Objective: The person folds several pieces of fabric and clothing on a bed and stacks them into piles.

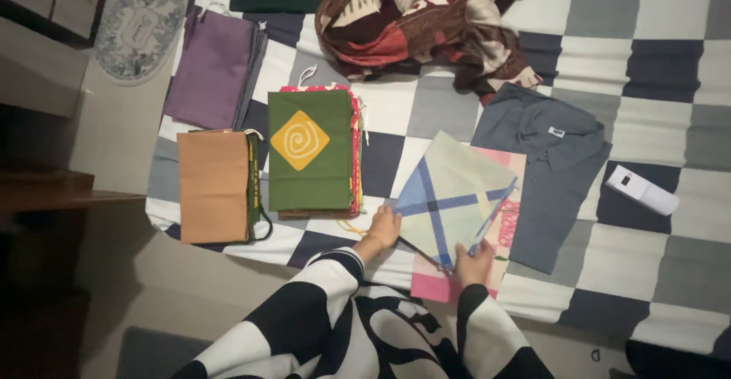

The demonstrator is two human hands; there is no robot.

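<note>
Looking down through the head camera, I see my left hand (pixel 383 228) and right hand (pixel 474 263) both on a pale green square cloth with a blue checked cross (pixel 449 200). It lies tilted on a pink patterned cloth (pixel 431 284), near the edge of the bed with the grey, white and navy checked cover (pixel 647 67).

To handle this piece well, I judge that both near corners should be held level and the fabric kept taut, so the blue cross stays flat and does not drag the pink cloth beneath it askew.

My left fingers (pixel 392 213) curl onto the cloth's left corner and seem pinched on its edge. My right fingers (pixel 481 248) close around the lower edge, where a thin blue strip (pixel 495 213) runs upward. How tightly either hand grips I cannot tell for certain, since the cloth hides the fingertips.

Just left of my left hand lies a stack topped by a dark green fabric bag with a yellow spiral diamond (pixel 310 150); further left is a tan flat fabric bag (pixel 214 186), and above that a purple one (pixel 211 68). A folded grey collared shirt (pixel 550 169) touches the pink cloth on the right, a small white box (pixel 641 190) lies beyond it, and a crumpled maroon patterned cloth (pixel 426 17) sits at the top.
</note>
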